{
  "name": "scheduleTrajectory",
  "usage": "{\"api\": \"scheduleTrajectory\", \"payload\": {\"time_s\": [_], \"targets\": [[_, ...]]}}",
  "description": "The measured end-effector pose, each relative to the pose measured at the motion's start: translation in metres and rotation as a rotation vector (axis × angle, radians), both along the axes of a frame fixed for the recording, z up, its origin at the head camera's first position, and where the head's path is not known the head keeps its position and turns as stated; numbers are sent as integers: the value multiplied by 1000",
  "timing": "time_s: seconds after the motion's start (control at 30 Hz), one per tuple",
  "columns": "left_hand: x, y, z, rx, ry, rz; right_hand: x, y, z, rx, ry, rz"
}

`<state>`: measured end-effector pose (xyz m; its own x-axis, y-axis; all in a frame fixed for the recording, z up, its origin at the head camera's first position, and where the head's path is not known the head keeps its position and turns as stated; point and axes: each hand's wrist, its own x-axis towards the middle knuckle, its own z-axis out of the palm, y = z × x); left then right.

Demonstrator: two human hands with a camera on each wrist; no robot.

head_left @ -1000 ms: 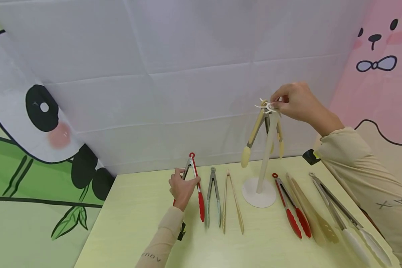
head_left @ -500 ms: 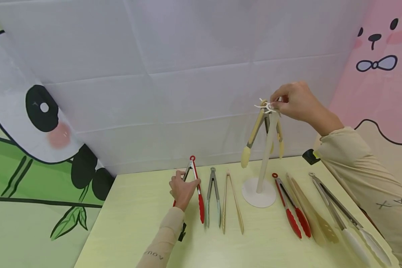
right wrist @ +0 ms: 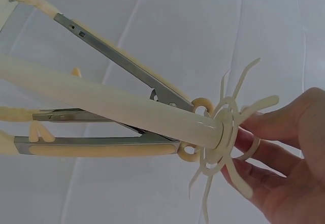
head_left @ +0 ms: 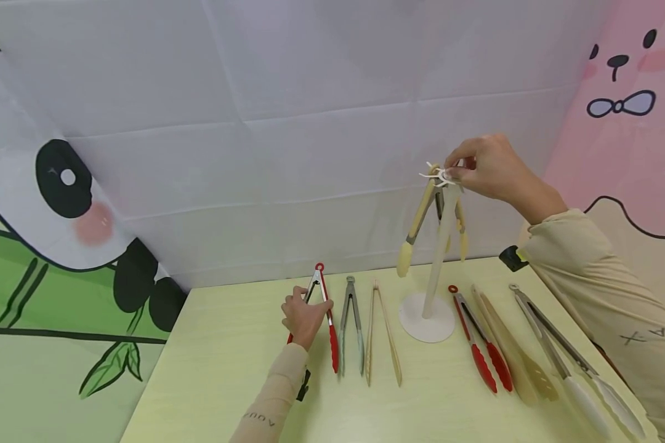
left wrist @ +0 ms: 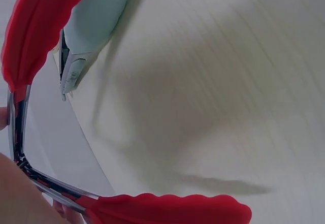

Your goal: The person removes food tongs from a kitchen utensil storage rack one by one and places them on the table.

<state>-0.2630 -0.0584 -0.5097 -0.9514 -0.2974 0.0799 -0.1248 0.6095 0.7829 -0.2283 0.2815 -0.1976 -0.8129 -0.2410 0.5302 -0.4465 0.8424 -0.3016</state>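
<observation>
My left hand point(head_left: 305, 315) grips red-and-steel tongs point(head_left: 334, 347) across both arms, over the left part of the table. In the left wrist view the red scalloped tips point(left wrist: 172, 210) spread wide, with their shadow lying apart on the tabletop. With thumb and fingers, my right hand point(head_left: 493, 169) pinches the ring of hooks point(right wrist: 231, 104) on top of a white stand point(head_left: 436, 277). From those hooks hang cream-tipped tongs point(head_left: 404, 258), two of them by their loops in the right wrist view. Part of the left tong arm is hidden behind my left hand.
Right of my left hand lie mint-tipped tongs point(head_left: 360, 351) and slim gold tongs point(head_left: 392, 351). Beyond the stand's round base point(head_left: 415, 331) are further red tongs point(head_left: 483, 369), beige turner-shaped tongs point(head_left: 523, 378) and long white-tipped tongs point(head_left: 590, 403). A white cloth wall point(head_left: 310, 154) backs the table.
My left hand and the red tongs have come slightly down and toward me. The right hand stays at the hooks. The head view has shifted a little.
</observation>
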Motion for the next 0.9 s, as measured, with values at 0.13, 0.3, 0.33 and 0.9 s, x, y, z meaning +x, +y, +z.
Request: {"api": "scheduleTrajectory", "payload": {"time_s": [0.13,0.3,0.33,0.9], "targets": [[-1,1,-2,-12,-4,10,0,1,1,-4,-6,-2],[-2,1,-7,-30,-9,14,1,1,1,-8,-21,-5],[-2,0,-9,-37,-12,16,1,1,1,-6,-22,-9],[-4,2,-19,-117,-25,23,0,0,2,13,-54,-1]]}}
